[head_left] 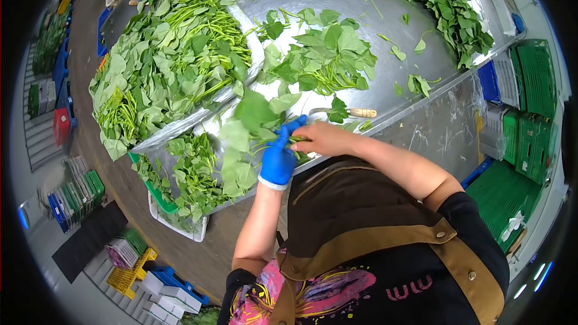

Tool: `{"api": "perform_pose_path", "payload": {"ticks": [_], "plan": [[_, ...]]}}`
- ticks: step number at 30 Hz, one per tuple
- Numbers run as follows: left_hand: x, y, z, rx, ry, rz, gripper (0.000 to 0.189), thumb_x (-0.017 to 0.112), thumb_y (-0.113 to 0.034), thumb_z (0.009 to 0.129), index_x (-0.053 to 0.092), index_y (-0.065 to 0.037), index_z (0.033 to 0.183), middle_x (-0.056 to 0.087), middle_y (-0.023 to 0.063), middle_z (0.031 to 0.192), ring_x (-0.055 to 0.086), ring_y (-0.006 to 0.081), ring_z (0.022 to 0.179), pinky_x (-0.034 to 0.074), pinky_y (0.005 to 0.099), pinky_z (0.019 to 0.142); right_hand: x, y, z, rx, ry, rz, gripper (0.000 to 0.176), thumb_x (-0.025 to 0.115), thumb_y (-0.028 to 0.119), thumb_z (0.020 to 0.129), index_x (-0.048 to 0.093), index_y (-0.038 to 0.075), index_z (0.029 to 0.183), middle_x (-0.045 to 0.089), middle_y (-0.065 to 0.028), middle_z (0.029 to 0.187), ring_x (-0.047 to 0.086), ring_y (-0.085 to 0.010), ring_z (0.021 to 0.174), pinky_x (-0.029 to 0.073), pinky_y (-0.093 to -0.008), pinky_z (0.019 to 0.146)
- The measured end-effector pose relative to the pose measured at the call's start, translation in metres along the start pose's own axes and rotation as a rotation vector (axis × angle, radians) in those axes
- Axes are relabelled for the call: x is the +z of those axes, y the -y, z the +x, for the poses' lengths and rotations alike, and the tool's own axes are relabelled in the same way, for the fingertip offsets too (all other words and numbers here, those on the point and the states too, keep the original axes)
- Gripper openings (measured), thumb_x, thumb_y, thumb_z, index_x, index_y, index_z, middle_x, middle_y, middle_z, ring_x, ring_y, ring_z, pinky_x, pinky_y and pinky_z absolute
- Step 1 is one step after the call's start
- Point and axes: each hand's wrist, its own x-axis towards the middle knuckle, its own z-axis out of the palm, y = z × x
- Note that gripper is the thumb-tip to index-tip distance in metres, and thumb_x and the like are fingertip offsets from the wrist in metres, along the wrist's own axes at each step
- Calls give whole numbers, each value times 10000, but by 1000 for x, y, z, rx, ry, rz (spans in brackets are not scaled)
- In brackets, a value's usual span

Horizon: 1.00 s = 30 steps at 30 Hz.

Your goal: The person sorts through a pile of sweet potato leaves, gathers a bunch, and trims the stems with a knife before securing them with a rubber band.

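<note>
1. Looks to be a gathering-and-tidying step, judging by the stems between both hands. Probably mid-bunch, nothing set down yet.
2. Got a leafy bunch (253, 111) in the blue-gloved left hand (279, 159), with fingers closed around the stems and leaves spilling out to the left. Held just above the near edge of the metal worktop (391, 21), right in front of the apron (355, 198).
3. Bare right hand (325, 138) just beside the glove, fingers curled in at the stem ends. Can't tell for sure about a firm pinch versus a light touch, thanks to the overlap.
4. Just beyond the right hand, a wooden-handled tool (363, 112) lying on the worktop, partly under a loose leaf (338, 110). Not held by either hand.
5. Farther out, a smaller heap of greens (331, 48); over to the left, a big leafy pile (168, 54) against a plastic-covered edge (257, 54).
6. For the next move, would call for a steady left grip, stems evened up with the right fingertips, and no squashing of those soft leaves.
</note>
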Motion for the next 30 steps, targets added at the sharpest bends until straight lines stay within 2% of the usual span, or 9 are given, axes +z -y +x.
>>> {"api": "perform_pose_path", "payload": {"ticks": [2,4,6,9,12,16,19,22,30], "plan": [[-9,-2,4,36,-133,-199,434,492,-278,968,433,-73,1346,603,122,1166,527,258,1143,376,401,1036,-15,-10,-2,-103,-201,-201,292,606,304,872,617,13,846,630,-156,744,624,-288,672,470,-377,604],[-10,-14,8,63,-25,-315,433,506,-232,964,417,-108,1369,643,44,1015,582,202,1041,439,368,972,-32,-36,3,-21,-662,-542,282,655,301,814,594,27,786,628,-149,715,632,-309,688,491,-416,611],[-21,-18,10,25,64,-344,436,511,-213,960,414,-114,1373,646,18,999,588,167,1029,459,348,949,-52,-66,7,62,-760,-803,275,681,273,772,557,35,709,624,-138,687,641,-296,681,502,-410,593],[-1,-17,13,23,-183,-361,424,516,-177,957,427,-118,1367,646,27,1059,552,117,791,476,270,782,-63,-93,8,128,-628,-823,201,707,179,762,575,38,708,633,-121,687,633,-257,638,492,-350,562],[-25,-3,21,38,-125,-582,322,511,-143,962,498,-77,1277,641,50,1112,402,67,567,383,209,569,-61,-32,-12,-38,-677,483,131,712,127,759,607,55,729,635,-98,686,616,-218,601,478,-317,544],[8,-3,26,61,-188,-464,197,532,-71,946,563,-39,1138,647,79,1068,351,31,514,322,193,502,-40,-13,-23,-324,-606,-180,116,718,90,755,623,68,818,563,-65,643,543,-142,537,435,-257,514],[23,-4,24,128,-208,-260,218,550,-27,924,560,-41,1141,639,66,1003,369,29,525,317,185,498,-26,2,-21,-480,-604,-495,143,701,97,739,563,64,754,532,-66,633,562,-189,558,454,-306,511],[44,-11,22,257,-357,26,279,580,7,888,549,-29,1163,613,26,936,399,36,538,327,185,505,-22,2,-20,-576,-522,-656,173,669,117,707,506,60,712,496,-63,628,574,-223,598,467,-362,521],[38,-12,17,339,-476,333,279,687,5,784,629,-26,1054,599,-14,832,458,53,601,346,206,521,-25,10,-28,-669,-338,-1013,66,580,115,699,519,90,698,503,-17,654,562,-184,661,461,-311,578]]}}
